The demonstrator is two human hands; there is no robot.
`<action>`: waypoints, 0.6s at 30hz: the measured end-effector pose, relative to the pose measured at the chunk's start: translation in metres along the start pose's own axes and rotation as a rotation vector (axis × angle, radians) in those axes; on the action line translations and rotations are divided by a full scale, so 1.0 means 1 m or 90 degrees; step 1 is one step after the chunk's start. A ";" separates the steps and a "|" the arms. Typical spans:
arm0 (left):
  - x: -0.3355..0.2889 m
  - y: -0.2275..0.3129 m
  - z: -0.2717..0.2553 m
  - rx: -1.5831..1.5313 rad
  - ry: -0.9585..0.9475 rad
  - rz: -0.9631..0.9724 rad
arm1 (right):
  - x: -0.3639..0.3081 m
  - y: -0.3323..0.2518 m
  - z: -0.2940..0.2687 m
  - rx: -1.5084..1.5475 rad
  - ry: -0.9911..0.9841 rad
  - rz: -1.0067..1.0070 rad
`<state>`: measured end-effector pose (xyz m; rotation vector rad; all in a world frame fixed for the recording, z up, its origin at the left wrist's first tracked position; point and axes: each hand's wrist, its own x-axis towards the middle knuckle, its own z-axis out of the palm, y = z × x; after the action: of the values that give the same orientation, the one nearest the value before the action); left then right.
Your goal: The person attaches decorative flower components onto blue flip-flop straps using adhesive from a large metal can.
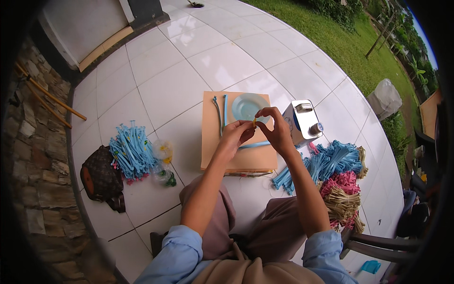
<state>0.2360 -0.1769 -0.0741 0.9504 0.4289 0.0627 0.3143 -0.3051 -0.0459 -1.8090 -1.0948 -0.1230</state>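
My left hand (238, 134) and my right hand (278, 130) meet over a tan board (210, 154). Between their pinched fingertips is a small yellow piece (255, 121), too small to tell its kind. Just beyond the fingers sits a pale blue glass bowl (236, 105) on the board. Left of the bowl lie a light blue strip (225, 106) and a darker teal strip (218, 113). Another blue strip (255, 145) lies across the board beneath my hands.
Right of the board stands a metal tin (295, 124) with a thread spool (316, 128) on top. Bundles of blue strips (338, 158), pink strips (341, 184) and beige strips (343, 203) lie nearby. At left are blue strips (131, 146), a clear bag (163, 150) and a brown backpack (100, 177).
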 end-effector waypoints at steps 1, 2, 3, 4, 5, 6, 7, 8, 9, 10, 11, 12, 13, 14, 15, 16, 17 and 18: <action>-0.001 0.000 -0.001 0.003 0.000 0.002 | 0.001 -0.002 0.000 0.013 -0.016 0.002; -0.002 0.001 -0.003 -0.002 -0.008 -0.007 | 0.002 -0.003 0.000 0.025 -0.032 0.004; -0.003 0.000 -0.004 -0.007 -0.017 -0.014 | 0.002 -0.004 0.001 0.025 -0.029 0.001; -0.002 -0.001 -0.008 -0.004 -0.018 -0.011 | 0.002 -0.004 0.003 0.053 -0.030 0.013; -0.001 -0.002 -0.012 -0.019 -0.025 -0.020 | 0.002 -0.005 0.004 0.082 -0.030 0.024; -0.001 0.000 -0.011 -0.036 -0.034 -0.033 | 0.001 -0.004 0.003 0.079 -0.028 0.024; -0.002 0.000 -0.009 -0.035 -0.037 -0.033 | 0.001 -0.004 0.003 0.075 -0.025 0.043; -0.002 0.001 -0.006 -0.057 -0.015 -0.024 | 0.001 -0.004 0.002 0.071 -0.022 0.063; -0.003 0.002 -0.003 -0.077 0.006 -0.016 | 0.001 -0.002 0.000 0.069 -0.019 0.062; -0.002 0.000 -0.004 -0.076 0.002 -0.015 | 0.002 0.001 -0.004 0.043 -0.004 0.088; 0.000 -0.003 -0.005 0.217 0.040 0.059 | 0.002 0.003 -0.009 0.018 0.011 0.115; 0.002 -0.005 -0.004 0.509 0.078 0.134 | -0.001 0.008 -0.014 -0.032 0.006 0.122; -0.004 -0.009 -0.004 0.694 0.075 0.219 | -0.003 0.013 -0.019 -0.077 0.000 0.141; -0.008 -0.016 -0.006 0.695 0.071 0.223 | -0.006 0.018 -0.024 -0.123 -0.006 0.160; -0.010 -0.025 -0.014 0.868 0.047 0.309 | -0.008 0.024 -0.026 -0.152 -0.001 0.166; -0.011 -0.029 -0.020 1.039 0.021 0.396 | -0.009 0.024 -0.029 -0.151 0.000 0.166; -0.009 -0.032 -0.024 1.039 0.021 0.397 | -0.009 0.024 -0.032 -0.169 0.015 0.183; -0.008 -0.031 -0.024 1.068 0.004 0.388 | -0.008 0.022 -0.035 -0.187 0.032 0.199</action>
<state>0.2150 -0.1784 -0.1086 2.7162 0.0895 0.2800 0.3382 -0.3395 -0.0467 -2.2060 -0.7763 -0.1463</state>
